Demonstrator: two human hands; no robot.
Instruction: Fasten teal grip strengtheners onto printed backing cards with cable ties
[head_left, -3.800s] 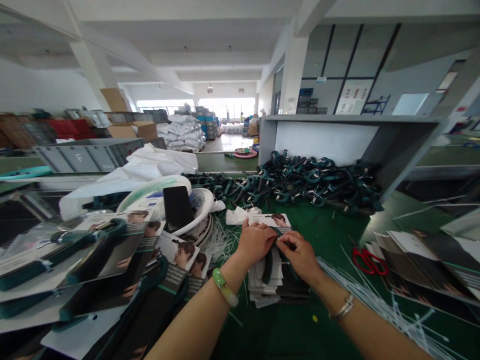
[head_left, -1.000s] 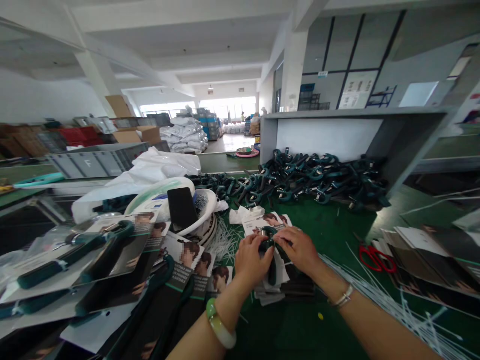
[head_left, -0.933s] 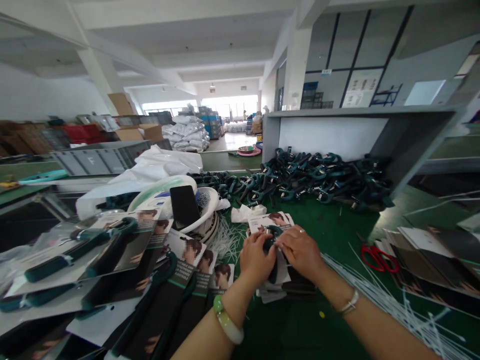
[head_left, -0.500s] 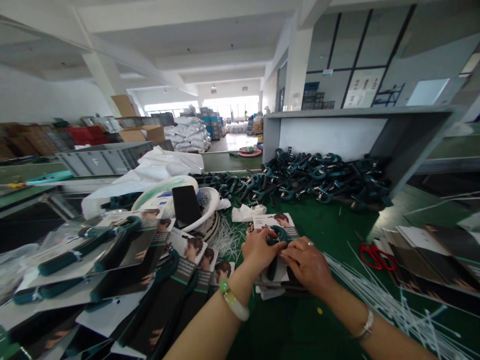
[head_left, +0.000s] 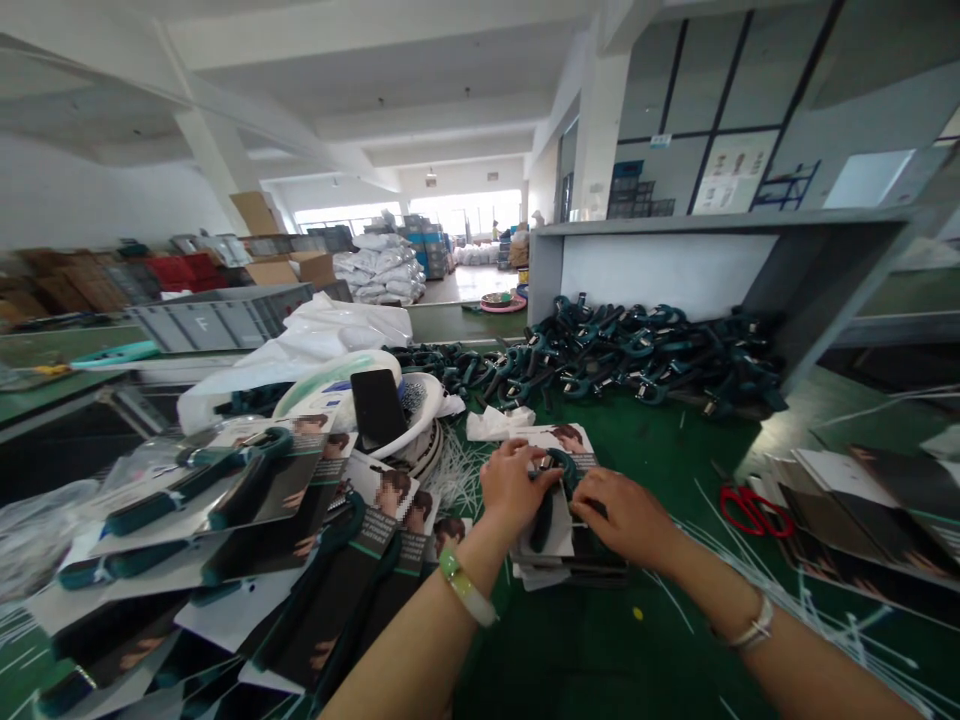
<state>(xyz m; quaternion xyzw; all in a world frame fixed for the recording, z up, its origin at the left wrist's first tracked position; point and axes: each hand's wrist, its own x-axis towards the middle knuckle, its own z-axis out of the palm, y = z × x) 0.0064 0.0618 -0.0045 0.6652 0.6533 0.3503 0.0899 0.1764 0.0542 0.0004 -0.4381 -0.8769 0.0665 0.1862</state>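
Note:
A dark green hand tool (head_left: 541, 522) with a curved, ring-like head lies on a printed card (head_left: 564, 437), on top of a small stack of cards. My left hand (head_left: 514, 487), with a green and white bangle at the wrist, grips the tool near its head between thumb and fingers. Just right of the tool's head is my right hand (head_left: 626, 515), its fingers bent and close together over the card's edge. Whatever those fingertips hold, if anything, is hidden. Crumpled white paper (head_left: 499, 423) lies behind the stack.
Carded tools (head_left: 300, 540) pile up at left. A phone (head_left: 378, 408) rests on a white bowl (head_left: 421, 410). Loose tools (head_left: 645, 350) heap at the back by a grey open box (head_left: 724, 225). Red-handled scissors (head_left: 754, 512), white ties (head_left: 817, 625) and cards (head_left: 877, 500) lie right.
My right hand has shifted slightly right, away from my left fingers, which stay on the tool's head. The whole view has moved a little, and the tool remains on the stack.

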